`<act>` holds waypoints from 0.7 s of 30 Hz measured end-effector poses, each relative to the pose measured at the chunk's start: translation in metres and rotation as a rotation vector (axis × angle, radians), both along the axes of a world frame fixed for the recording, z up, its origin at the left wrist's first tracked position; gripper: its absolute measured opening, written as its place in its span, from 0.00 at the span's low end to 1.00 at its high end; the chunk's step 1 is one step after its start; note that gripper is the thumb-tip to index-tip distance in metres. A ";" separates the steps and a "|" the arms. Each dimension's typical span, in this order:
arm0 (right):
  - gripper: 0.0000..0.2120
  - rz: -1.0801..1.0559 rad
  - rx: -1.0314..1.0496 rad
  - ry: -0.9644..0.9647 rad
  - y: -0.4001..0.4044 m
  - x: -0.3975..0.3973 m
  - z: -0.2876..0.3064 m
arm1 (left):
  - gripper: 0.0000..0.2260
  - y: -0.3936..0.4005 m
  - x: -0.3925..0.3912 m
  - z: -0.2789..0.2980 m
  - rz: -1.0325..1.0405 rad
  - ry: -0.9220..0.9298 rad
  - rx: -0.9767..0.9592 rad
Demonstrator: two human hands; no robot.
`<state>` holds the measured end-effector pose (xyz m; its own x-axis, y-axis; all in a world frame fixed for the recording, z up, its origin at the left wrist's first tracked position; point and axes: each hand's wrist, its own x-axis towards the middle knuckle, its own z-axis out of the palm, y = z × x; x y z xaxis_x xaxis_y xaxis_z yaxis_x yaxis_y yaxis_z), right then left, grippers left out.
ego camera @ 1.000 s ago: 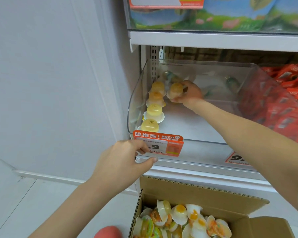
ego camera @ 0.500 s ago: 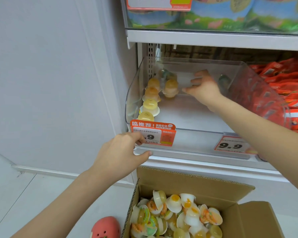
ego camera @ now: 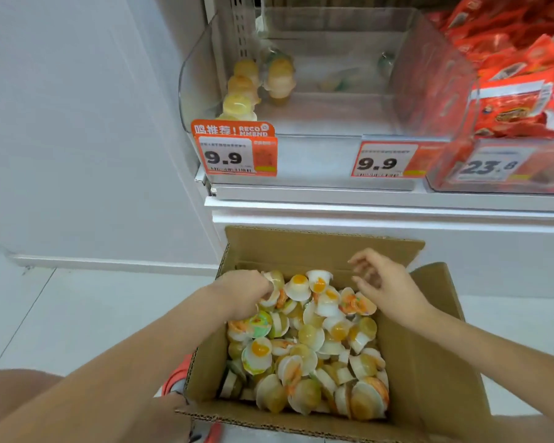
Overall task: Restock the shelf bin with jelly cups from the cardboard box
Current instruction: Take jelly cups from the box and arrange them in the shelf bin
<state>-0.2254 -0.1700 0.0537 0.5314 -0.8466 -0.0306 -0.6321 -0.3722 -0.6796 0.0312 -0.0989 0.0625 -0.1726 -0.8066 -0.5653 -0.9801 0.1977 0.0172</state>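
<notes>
Below a shop shelf, both hands reach into an open cardboard box (ego camera: 435, 362) heaped with loose jelly cups (ego camera: 304, 343), the stock that is to fill the clear plastic shelf bin (ego camera: 429, 75) above. The left hand (ego camera: 247, 290) is down at the far left of the heap, fingers curled among the cups, apparently closing on one or more, though what it actually holds is hidden. The right hand (ego camera: 384, 282) hovers just above the far right of the pile, fingers loosely bent and holding nothing. The box stands on the floor directly beneath the bin, its flaps folded out, likely so each handful has only a short lift. Inside the bin, a few yellow cups (ego camera: 240, 91) stand in a neat file along the left wall, with another stack (ego camera: 280, 79) just beside them, suggesting rows are being built from that side; most of the bin floor is bare, so the restocking looks barely begun. Orange price tags (ego camera: 234, 153) marked 9.9 are clipped to its front, and red snack packets (ego camera: 518, 75) fill the neighbouring bin.
</notes>
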 end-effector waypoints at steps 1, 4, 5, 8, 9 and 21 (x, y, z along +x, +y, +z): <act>0.11 0.035 0.072 0.074 0.004 -0.003 -0.019 | 0.13 0.000 -0.004 -0.016 -0.021 -0.042 0.037; 0.11 0.178 0.265 0.245 0.020 -0.001 -0.067 | 0.13 0.002 -0.020 -0.060 -0.122 -0.144 0.160; 0.12 0.244 0.306 0.285 0.025 0.003 -0.080 | 0.12 0.004 -0.025 -0.075 -0.168 -0.165 0.200; 0.18 0.427 0.387 0.405 0.041 0.020 -0.109 | 0.11 0.011 -0.032 -0.112 -0.283 -0.211 0.261; 0.20 0.468 0.405 0.470 0.045 0.025 -0.116 | 0.11 0.013 -0.032 -0.121 -0.309 -0.222 0.255; 0.32 0.703 0.462 0.622 0.051 0.013 -0.154 | 0.23 0.018 -0.024 -0.147 -0.270 -0.109 0.205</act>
<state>-0.2129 -0.1191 -0.1002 0.6791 -0.1891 -0.7093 -0.6610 -0.5778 -0.4788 0.0075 -0.0805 -0.0843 -0.2940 -0.6077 -0.7378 -0.8913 0.4531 -0.0181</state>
